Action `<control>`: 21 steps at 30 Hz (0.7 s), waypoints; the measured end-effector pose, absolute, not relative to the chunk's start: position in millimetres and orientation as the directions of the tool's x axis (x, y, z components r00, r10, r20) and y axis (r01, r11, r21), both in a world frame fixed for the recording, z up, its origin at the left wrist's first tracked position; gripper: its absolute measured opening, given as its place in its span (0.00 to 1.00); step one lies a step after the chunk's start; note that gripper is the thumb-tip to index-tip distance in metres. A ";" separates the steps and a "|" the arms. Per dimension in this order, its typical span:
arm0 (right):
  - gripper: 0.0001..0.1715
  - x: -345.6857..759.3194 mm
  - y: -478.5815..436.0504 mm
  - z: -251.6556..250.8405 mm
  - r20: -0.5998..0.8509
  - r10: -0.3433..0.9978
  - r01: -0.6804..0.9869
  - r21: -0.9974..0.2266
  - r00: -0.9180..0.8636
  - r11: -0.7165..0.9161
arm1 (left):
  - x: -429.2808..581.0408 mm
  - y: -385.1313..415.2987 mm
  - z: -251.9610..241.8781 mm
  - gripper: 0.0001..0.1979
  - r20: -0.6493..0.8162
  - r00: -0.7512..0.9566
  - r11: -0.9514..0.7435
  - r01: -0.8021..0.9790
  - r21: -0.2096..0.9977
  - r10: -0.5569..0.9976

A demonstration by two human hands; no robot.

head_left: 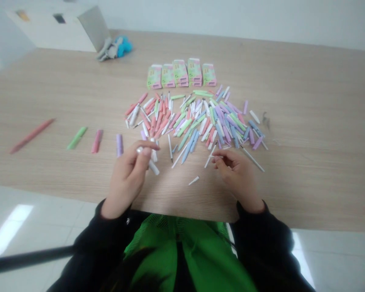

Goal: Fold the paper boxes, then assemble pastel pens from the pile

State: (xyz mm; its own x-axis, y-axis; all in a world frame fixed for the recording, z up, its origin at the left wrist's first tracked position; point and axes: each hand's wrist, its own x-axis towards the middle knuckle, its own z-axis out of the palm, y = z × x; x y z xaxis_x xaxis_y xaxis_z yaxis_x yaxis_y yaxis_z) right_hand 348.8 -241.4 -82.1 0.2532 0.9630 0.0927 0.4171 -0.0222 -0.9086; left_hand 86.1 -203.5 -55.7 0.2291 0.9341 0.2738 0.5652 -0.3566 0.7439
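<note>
My left hand is closed around a white pen barrel, which slants out below the fingers. With thumb and forefinger pinched, my right hand holds a thin white piece, too small and blurred to name exactly. A pen refill lies by those fingertips; whether they touch it I cannot tell. Between my hands, a small white pen tip piece rests on the table. Just beyond spreads a heap of pen parts: pink, green, blue, purple and white barrels and caps, with loose refills among them.
Behind the heap stand several small green-and-pink boxes. To the left lie a long red pen, a green piece, a pink piece and a purple piece. Farther back are a white box and grey-and-blue cloth.
</note>
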 end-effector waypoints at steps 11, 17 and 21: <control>0.11 350.2 -247.3 -86.7 0.113 0.952 0.498 -0.866 0.286 -0.047 | 78.7 -203.2 -63.6 0.10 0.270 0.455 -0.521 0.632 0.573 0.849; 0.11 352.1 -253.7 -83.4 0.147 0.948 0.535 -0.845 0.281 -0.027 | 78.8 -197.3 -76.8 0.09 0.314 0.513 -0.591 0.574 0.566 0.799; 0.11 353.1 -259.1 -82.8 0.156 0.947 0.549 -0.835 0.279 -0.024 | 79.9 -199.5 -83.5 0.10 0.315 0.524 -0.594 0.534 0.602 0.791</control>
